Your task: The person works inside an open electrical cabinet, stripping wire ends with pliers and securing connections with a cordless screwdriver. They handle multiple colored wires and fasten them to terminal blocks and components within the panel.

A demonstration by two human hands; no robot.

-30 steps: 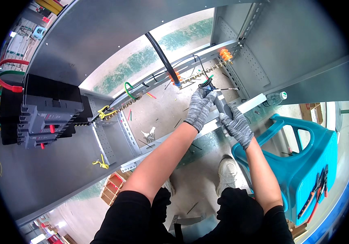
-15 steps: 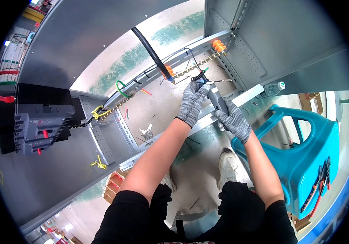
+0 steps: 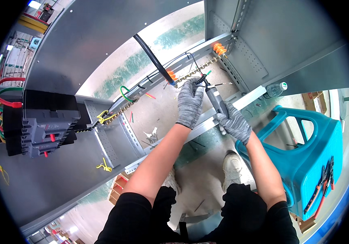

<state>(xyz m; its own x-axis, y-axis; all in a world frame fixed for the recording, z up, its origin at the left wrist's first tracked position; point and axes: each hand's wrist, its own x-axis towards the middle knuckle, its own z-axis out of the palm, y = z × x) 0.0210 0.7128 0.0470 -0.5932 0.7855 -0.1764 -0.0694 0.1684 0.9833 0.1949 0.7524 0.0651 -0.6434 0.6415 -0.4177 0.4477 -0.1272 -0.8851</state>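
Your right hand [image 3: 236,124] is clamped round the grey tool [image 3: 215,99], which slants up over the pale rail [image 3: 249,101]. Your left hand [image 3: 190,105] reaches near the black cable's [image 3: 153,57] lower end; whether its fingers pinch anything, I can't tell.

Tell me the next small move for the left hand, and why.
I'd probably ease the left hand toward the black coil to steady it: the coil lies close by its fingers, near the upper end of the grey tool, whose lower part is in the right hand.
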